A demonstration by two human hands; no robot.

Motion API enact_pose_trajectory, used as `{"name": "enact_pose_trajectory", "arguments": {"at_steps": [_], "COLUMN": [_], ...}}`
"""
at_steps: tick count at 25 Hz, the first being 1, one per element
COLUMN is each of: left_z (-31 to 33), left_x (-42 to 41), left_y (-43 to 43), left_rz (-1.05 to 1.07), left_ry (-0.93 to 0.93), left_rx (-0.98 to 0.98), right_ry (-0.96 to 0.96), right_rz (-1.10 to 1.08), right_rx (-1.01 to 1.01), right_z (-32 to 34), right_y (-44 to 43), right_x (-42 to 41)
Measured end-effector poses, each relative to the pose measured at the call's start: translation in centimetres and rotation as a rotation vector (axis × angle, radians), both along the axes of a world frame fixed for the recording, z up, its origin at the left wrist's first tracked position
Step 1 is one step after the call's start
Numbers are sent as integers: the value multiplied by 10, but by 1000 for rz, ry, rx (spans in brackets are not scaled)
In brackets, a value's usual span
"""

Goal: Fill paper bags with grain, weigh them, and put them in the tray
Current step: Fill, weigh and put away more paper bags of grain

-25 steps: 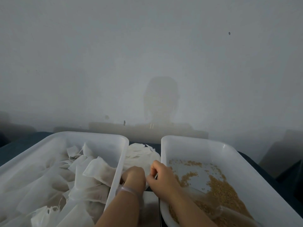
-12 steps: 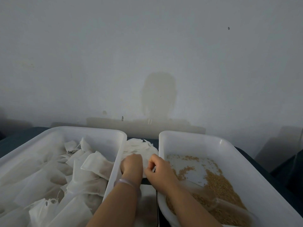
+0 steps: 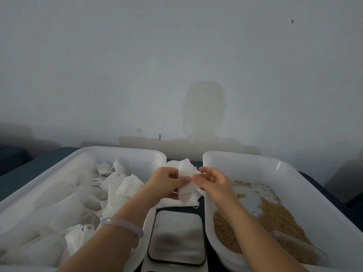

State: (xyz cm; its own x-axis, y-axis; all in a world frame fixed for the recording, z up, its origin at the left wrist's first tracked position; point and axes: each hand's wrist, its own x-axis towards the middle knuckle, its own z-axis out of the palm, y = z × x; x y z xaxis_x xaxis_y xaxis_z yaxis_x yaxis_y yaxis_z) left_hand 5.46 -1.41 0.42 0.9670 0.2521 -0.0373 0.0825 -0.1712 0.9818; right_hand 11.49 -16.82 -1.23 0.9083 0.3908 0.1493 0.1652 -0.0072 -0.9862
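Between the bag tray and grain tray: empty paper bag held up, beyond the scale.
Left hand and right hand both pinch it. Likely risk: the thin walls cling, a hard tug tears the mouth, and grain leaks.

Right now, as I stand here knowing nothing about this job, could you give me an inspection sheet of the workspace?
Surface: dark blue tabletop, mostly covered by trays.
Job's things: left white plastic tray holds a pile of white bags; right white plastic tray holds brown grain and a clear plastic scoop; steel-topped scale sits between the trays; stack of flat white paper bags lies beyond it.
Clutter: nothing seen.
Hands: left hand and right hand both pinch one empty white paper bag above the stack.
Cables: nothing seen.
Surroundings: plain grey wall.
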Motion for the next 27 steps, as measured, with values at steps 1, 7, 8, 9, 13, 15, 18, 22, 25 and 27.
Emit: {"name": "enact_pose_trajectory", "arguments": {"at_steps": [1, 7, 8, 9, 13, 15, 18, 22, 25, 27], "left_z": [-2, -2, -1, 1, 3, 3, 0, -1, -3, -2], "left_x": [-2, -6, -7, -9, -11, -11, -7, -4, -3, -6], "left_y": [-3, -11, -11, -10, -3, 4, 11, 9, 3, 0], "left_rz": [-2, -41, -63, -66, -39, -90, 7, 128, 76, 40], "left_ry": [-9, -77, -54, -35, -32, -59, -121, -202, -248, -250], "left_rx": [32, 12, -126, -220, -376, -474, -542, -203, 127, 154], "right_ry": [-22, -62, -43, -38, -36, 1, 52, 51, 14, -13], "right_rz": [8, 50, 85, 113, 74, 19, -28, -3, 45, 66], "right_rx": [-14, 37, 60, 72, 76, 115, 154, 142, 96, 81], "right_z": [-1, -4, -4, -5, -4, -4, -3, -1, 0, -1], "right_y": [0, 3, 3, 3, 0, 0, 2, 2, 0, 0], "right_x": [-1, 0, -1, -1, -1, 1, 4, 2, 1, 0]}}
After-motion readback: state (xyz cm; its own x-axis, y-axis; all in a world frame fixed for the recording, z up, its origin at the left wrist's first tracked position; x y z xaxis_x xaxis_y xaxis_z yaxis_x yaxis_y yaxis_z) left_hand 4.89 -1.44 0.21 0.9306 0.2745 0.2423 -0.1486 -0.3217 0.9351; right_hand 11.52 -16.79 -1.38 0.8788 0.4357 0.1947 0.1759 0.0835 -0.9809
